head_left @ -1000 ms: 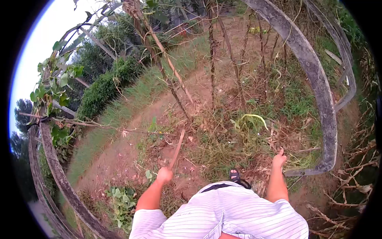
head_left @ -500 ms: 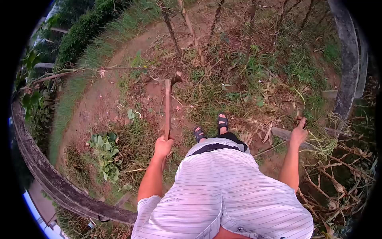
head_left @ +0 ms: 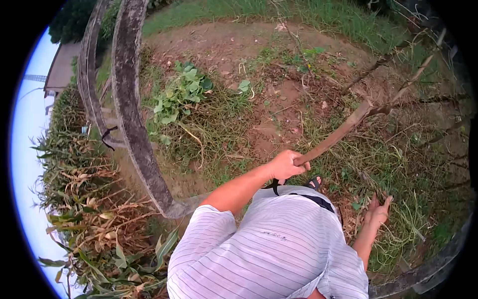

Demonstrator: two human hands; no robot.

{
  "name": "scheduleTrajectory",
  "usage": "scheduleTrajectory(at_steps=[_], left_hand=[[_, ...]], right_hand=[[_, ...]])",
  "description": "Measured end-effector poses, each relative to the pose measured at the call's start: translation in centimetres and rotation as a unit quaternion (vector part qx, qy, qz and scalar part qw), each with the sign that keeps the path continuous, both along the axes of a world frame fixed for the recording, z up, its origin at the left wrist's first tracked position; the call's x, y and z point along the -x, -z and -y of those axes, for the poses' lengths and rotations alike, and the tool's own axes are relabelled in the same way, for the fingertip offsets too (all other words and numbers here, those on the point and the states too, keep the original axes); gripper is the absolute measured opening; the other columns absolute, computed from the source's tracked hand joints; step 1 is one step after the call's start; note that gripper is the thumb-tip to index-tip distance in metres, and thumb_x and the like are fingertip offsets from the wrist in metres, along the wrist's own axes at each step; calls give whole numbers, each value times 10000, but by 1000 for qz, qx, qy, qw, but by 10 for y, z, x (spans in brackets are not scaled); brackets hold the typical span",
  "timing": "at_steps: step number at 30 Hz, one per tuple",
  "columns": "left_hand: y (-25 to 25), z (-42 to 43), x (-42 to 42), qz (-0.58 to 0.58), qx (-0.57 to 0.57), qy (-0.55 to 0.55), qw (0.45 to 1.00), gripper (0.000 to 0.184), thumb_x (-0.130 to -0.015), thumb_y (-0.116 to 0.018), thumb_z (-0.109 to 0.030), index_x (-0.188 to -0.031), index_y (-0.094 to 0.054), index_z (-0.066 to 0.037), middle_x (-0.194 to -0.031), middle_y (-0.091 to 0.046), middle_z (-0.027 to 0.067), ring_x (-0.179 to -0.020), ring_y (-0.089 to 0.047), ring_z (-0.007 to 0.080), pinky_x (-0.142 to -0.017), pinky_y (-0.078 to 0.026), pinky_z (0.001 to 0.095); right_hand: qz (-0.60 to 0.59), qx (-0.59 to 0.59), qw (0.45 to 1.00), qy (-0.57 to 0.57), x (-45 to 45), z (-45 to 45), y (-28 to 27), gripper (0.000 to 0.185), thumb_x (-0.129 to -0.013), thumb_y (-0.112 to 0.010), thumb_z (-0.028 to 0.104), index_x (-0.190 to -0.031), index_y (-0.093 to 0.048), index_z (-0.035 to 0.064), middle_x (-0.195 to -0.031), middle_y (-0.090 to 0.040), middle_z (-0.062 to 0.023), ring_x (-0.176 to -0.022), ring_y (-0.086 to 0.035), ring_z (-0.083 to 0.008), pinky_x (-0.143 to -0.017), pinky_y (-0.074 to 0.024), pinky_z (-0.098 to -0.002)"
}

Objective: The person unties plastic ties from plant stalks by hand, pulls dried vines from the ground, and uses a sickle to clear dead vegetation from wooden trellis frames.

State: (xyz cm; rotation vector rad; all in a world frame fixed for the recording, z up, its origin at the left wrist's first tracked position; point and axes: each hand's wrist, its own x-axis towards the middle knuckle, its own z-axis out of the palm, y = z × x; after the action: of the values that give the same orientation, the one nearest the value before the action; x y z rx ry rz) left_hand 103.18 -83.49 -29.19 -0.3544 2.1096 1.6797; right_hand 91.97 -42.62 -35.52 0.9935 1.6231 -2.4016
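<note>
My left hand [head_left: 289, 165] is closed around the lower end of a wooden handle. It belongs to a hoe [head_left: 334, 134], whose dark metal head [head_left: 382, 109] is at the far end, above the ground among dry stalks. My right hand [head_left: 377, 214], low on the right, is closed on a bunch of vines [head_left: 398, 241]; long green and yellowish stems trail beside it and below. How the fingers wrap the stems is partly hidden. Cut weeds and bare soil lie between the two hands.
A leafy green plant [head_left: 183, 92] grows at upper left of the plot. Curved-looking concrete rails [head_left: 130, 99] stand on the left, with dry corn plants [head_left: 102, 212] beyond. Thin upright stalks [head_left: 418, 72] rise at upper right. A sandalled foot [head_left: 314, 182] stands near the hoe.
The view has turned left, bringing the corn and the left rail in. Relative to my body, the hoe now slants up to the right instead of pointing straight ahead. Vines stay with my right hand.
</note>
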Motion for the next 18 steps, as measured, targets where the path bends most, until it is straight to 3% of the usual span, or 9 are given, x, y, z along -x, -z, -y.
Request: scheduleTrajectory(at_steps=[2, 4, 8, 10, 13, 16, 18], left_hand=[[19, 13, -48, 26, -44, -82, 995, 193, -817, -664, -117, -990, -714, -50, -777, -655, 26, -723, -570, 90, -682, -482, 275], [40, 22, -106, -20, -31, -267, 963, 183, -811, -668, -118, -969, -712, -37, -749, -639, 12, -686, -566, 86, -652, -485, 280], [15, 16, -214, 91, 0, -460, 883, 137, -817, -639, -89, -914, -712, -24, -679, -591, -5, -598, -521, 76, -547, -447, 278], [32, -4, -280, 83, 38, -492, 866, 130, -818, -625, -72, -899, -707, -14, -654, -571, -5, -576, -508, 81, -521, -422, 265], [23, -44, -334, 102, 10, -555, 826, 126, -813, -619, -60, -891, -696, 3, -638, -566, 2, -558, -512, 86, -505, -416, 265], [22, -79, -358, 152, -70, -618, 769, 148, -793, -620, -51, -892, -714, 8, -697, -606, -5, -629, -542, 88, -574, -448, 268], [13, -96, -356, 132, -96, -651, 741, 149, -789, -624, -44, -892, -716, 11, -682, -596, -5, -594, -520, 90, -545, -419, 266]], right_hand=[[3, 32, 999, 18, 10, 21, 1, 490, -1027, -521, 359, -1342, -452, -10, -1249, -550, -140, -1151, -560, -302, -1053, -501, -434], [39, 40, 998, 3, 22, 69, -9, 445, -1059, -449, 293, -1392, -406, 1, -1257, -542, -157, -1150, -561, -307, -1039, -516, -461], [87, 135, 985, -67, 42, 199, -14, 392, -1078, -383, 230, -1417, -397, 36, -1304, -520, -166, -1154, -562, -300, -1048, -506, -472], [95, 198, 969, -115, 50, 279, -15, 379, -1078, -376, 229, -1428, -395, 84, -1300, -523, -166, -1139, -574, -301, -1051, -504, -472], [93, 292, 930, -202, 51, 415, -31, 346, -1077, -361, 205, -1391, -399, 64, -1245, -551, -154, -1098, -602, -317, -1027, -522, -480], [99, 358, 900, -230, 30, 558, -60, 287, -1067, -399, 212, -1301, -465, 59, -1194, -573, -157, -1041, -628, -313, -931, -576, -507], [110, 398, 878, -244, -6, 641, -92, 315, -1059, -424, 206, -1340, -437, 66, -1218, -559, -147, -1031, -626, -315, -892, -604, -470]])
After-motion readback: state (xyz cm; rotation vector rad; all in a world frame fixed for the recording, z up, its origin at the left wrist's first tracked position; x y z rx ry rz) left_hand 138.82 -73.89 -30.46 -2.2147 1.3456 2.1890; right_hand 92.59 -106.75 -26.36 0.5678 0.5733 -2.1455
